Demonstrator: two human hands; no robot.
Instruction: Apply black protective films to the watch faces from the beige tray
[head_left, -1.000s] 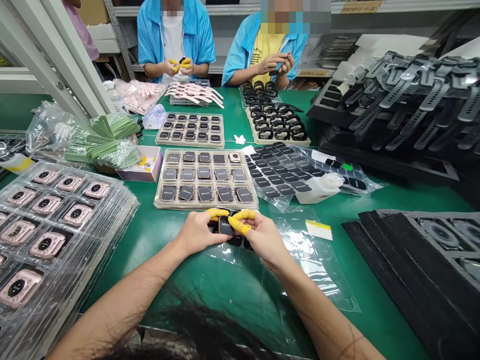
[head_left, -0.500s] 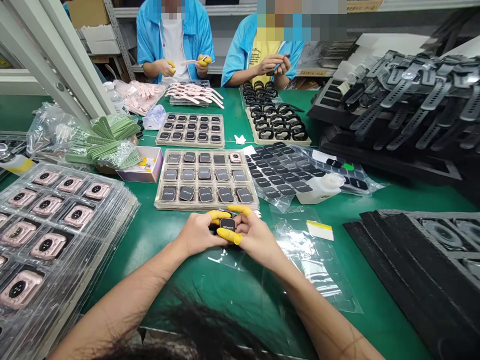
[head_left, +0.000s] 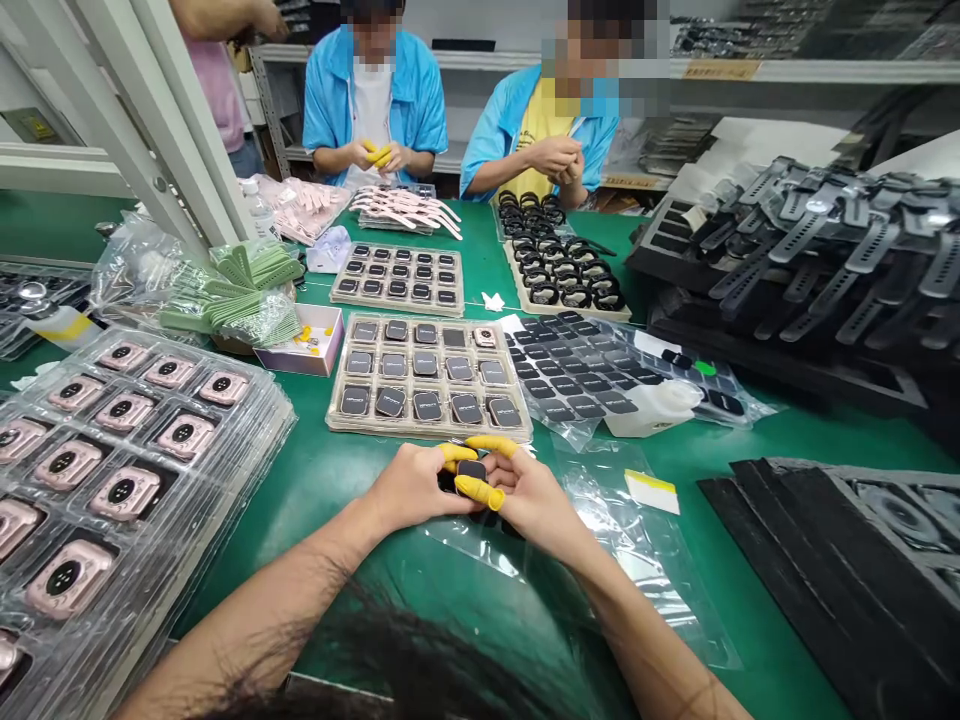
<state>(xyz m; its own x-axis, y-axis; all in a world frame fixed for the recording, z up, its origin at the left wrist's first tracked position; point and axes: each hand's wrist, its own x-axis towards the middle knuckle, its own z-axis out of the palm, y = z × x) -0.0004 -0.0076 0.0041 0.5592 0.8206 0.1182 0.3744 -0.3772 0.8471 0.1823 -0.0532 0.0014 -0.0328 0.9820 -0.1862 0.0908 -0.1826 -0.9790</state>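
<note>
A small dark square smartwatch body (head_left: 472, 468) is held between my two hands, just in front of a tray. My left hand (head_left: 417, 487) grips it from the left, and my right hand (head_left: 531, 492) closes round it from the right. Yellow finger cots cover some of the fingertips. The right thumb lies across the lower edge of the watch body and hides part of it. Beyond my hands, the clear plastic tray (head_left: 429, 434) carries rows of square watch bodies with dark printed faces. One compartment shows a pinkish watch body (head_left: 485, 338).
Stacked trays of pink watches (head_left: 124, 490) stand at left. Sheets of black square stickers (head_left: 574, 370), a clear plastic bag (head_left: 660, 560) and a white bottle (head_left: 660, 405) lie right. Black foam (head_left: 780, 560) and grey-strapped watches (head_left: 832, 220) border the right. Two co-workers in blue sit opposite.
The view has tilted, so the scene sits lower and farther right. My hands keep hold of the watch body. Someone in pink now shows at the back left; one co-worker's hands have come together.
</note>
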